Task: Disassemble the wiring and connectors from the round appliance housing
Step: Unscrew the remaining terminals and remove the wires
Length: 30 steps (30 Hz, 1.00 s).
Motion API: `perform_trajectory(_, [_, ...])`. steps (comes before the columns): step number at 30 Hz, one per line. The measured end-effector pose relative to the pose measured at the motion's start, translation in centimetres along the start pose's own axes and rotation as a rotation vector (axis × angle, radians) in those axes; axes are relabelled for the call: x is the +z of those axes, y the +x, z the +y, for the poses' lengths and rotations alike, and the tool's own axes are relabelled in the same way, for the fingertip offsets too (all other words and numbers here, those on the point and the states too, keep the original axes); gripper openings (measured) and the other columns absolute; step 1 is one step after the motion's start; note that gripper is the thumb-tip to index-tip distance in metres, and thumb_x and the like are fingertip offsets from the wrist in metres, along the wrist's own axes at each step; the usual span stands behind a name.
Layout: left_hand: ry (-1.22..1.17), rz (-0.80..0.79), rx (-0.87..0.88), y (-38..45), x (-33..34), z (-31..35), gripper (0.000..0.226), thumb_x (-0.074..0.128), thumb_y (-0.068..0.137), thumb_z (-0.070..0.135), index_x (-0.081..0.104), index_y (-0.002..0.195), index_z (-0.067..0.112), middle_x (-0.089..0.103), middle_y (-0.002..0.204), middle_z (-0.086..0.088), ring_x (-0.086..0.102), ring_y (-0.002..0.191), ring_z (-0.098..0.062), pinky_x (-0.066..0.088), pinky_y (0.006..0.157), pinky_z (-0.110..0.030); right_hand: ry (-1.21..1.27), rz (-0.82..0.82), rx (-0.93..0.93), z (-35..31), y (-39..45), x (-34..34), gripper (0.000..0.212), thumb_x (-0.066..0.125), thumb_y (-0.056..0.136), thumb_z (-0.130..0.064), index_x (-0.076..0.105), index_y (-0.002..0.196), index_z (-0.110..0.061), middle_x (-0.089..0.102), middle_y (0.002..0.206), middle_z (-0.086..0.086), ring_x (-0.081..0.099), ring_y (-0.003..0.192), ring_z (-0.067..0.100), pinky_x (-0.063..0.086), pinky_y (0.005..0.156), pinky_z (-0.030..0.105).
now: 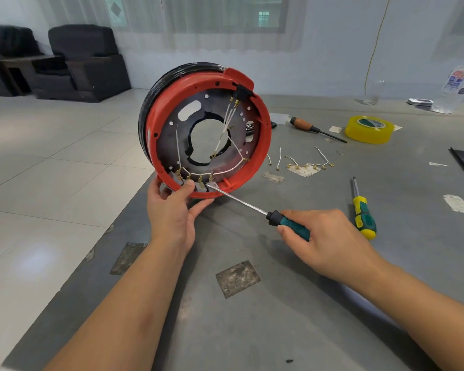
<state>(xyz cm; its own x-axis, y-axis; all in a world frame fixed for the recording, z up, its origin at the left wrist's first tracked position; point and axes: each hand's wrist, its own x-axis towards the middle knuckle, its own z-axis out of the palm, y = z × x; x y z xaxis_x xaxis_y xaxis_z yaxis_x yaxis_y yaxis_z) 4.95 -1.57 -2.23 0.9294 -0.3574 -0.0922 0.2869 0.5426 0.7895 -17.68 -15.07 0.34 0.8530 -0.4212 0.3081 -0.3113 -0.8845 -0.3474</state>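
Mid-removal: left hand (pixel 172 210) gripping red housing (pixel 263 135) rim, right hand (pixel 324 239) fingers wrapped round screwdriver (pixel 252 207), tip at connectors (pixel 196 180) (wires attached). Next, probably: gentle prying.

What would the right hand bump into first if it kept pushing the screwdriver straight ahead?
The right hand aims its screwdriver up and left. The tip already sits at the small grey blocks with wire clips on the red ring's bottom edge, so it would probably hit those first, beside the left hand's thumb.

Three screwdrivers (pixel 289 224), perhaps six loose wires (pixel 304 162)
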Motion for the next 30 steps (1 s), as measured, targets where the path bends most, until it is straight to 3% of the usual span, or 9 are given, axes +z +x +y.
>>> perform_trajectory(13, [0.047, -0.106, 0.004, -0.1, -0.2, -0.3, 0.062, 0.056, 0.095, -0.016, 0.055, 0.145, 0.021, 0.065, 0.139, -0.014, 0.076, 0.109, -0.034, 0.064, 0.079, -0.059, -0.047, -0.001, -0.042, 0.9, 0.0, -0.1, 0.037, 0.052, 0.099, -0.048, 0.069, 0.125, -0.028, 0.074, 0.094, -0.003, 0.064, 0.08, 0.018, 0.055, 0.066, 0.038])
perform_trajectory(16, [0.033, -0.11, -0.028, 0.1, -0.2, -0.3, 0.059, 0.055, 0.094, -0.017, 0.057, 0.142, 0.018, 0.069, 0.132, -0.015, 0.078, 0.102, -0.032, 0.065, 0.076, -0.056, -0.013, -0.019, -0.045, 1.5, 0.1, -0.1, 0.036, 0.054, 0.099, -0.046, 0.07, 0.126, -0.029, 0.074, 0.096, -0.005, 0.062, 0.079, 0.014, 0.055, 0.068, 0.036])
perform_trajectory(21, [0.021, -0.094, -0.069, 0.3, -0.3, -0.4, 0.049, 0.054, 0.093, -0.015, 0.064, 0.129, 0.017, 0.075, 0.108, -0.01, 0.074, 0.107, -0.04, 0.064, 0.076, -0.058, 0.151, -0.077, 0.048, 2.8, 0.5, -0.1, 0.03, 0.056, 0.095, -0.047, 0.076, 0.112, -0.033, 0.065, 0.07, -0.016, 0.058, 0.067, 0.004, 0.042, 0.053, 0.019])
perform_trajectory(26, [0.005, -0.1, -0.101, 0.5, -0.4, -0.3, 0.048, 0.053, 0.093, -0.012, 0.07, 0.116, 0.027, 0.081, 0.093, -0.002, 0.075, 0.105, -0.04, 0.064, 0.077, -0.06, 0.253, -0.161, 0.106, 3.2, 1.0, -0.2, 0.015, 0.057, 0.093, -0.054, 0.071, 0.095, -0.054, 0.065, 0.07, -0.004, 0.056, 0.059, 0.013, 0.038, 0.047, 0.024])
perform_trajectory(30, [0.036, -0.108, -0.097, 0.3, -0.3, -0.2, 0.047, 0.054, 0.095, -0.01, 0.07, 0.115, 0.03, 0.081, 0.096, -0.001, 0.074, 0.109, -0.04, 0.065, 0.076, -0.057, 0.347, -0.197, 0.146, 3.1, 1.1, -0.3, 0.012, 0.057, 0.09, -0.059, 0.062, 0.082, -0.065, 0.067, 0.07, -0.002, 0.061, 0.061, 0.018, 0.051, 0.058, 0.037])
